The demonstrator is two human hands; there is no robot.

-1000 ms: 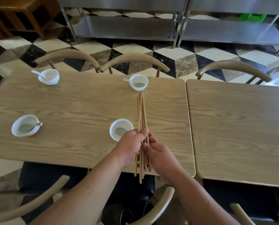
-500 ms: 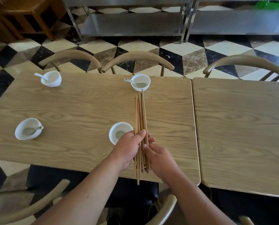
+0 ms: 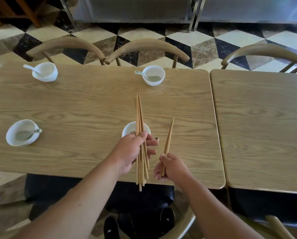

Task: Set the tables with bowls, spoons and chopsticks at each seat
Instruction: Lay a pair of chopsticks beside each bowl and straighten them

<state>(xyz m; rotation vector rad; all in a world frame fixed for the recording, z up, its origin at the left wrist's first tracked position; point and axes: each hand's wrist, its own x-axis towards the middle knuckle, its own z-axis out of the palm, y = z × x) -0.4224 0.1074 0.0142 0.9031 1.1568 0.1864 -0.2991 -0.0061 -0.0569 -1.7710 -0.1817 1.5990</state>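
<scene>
The single head-worn view looks forward and steeply down from above the near edge of the wooden table (image 3: 85,107), close enough that the tabletop fills most of the frame's width. It faces across the table to the chairs (image 3: 147,44) at its far side, and takes in a second table (image 3: 265,126) just beside its right edge.

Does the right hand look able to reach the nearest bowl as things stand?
Probably yes: the right hand, holding chopsticks, is close to the nearest bowl, whose right rim is uncovered.
</scene>
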